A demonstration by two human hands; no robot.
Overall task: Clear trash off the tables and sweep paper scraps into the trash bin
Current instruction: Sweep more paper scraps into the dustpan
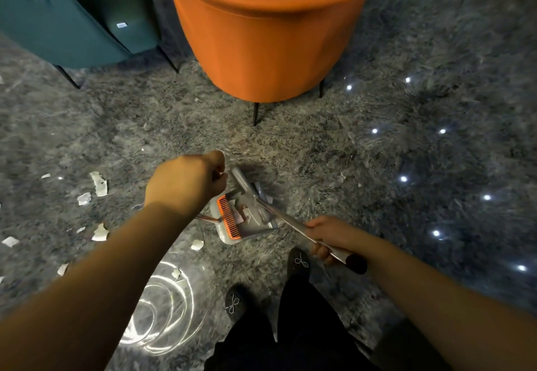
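Far left of your left fingers: paper scraps [98, 183] scattered on the grey marbled floor [406, 51], well apart from the dustpan. More scraps sit below and left of that hand, 1 small piece [197, 244] near the dustpan's lower edge.

Left hand [189, 184]: fist closed, fingers curled around something at the top of the dustpan handle; the grip itself is hidden behind the knuckles, so can't tell exactly what you're pinching. A thin metal rod [207, 219] runs under your left wrist to the dustpan.

Just right of and below your left fingers: dustpan [247, 219], white with an orange comb strip [228, 216], standing on the floor, paper visible inside. Broom head [247, 184] is blurred, sitting at the dustpan mouth.

Right hand [329, 238]: fingers wrapped around the broom handle [293, 226], near its dark end cap [356, 263]. Shaft angles up-left from your fingers to the broom head.

Above both hands: orange chair [270, 36]; teal chair [58, 21] up-left. Below your right fingers: 2 dark shoes [297, 263].
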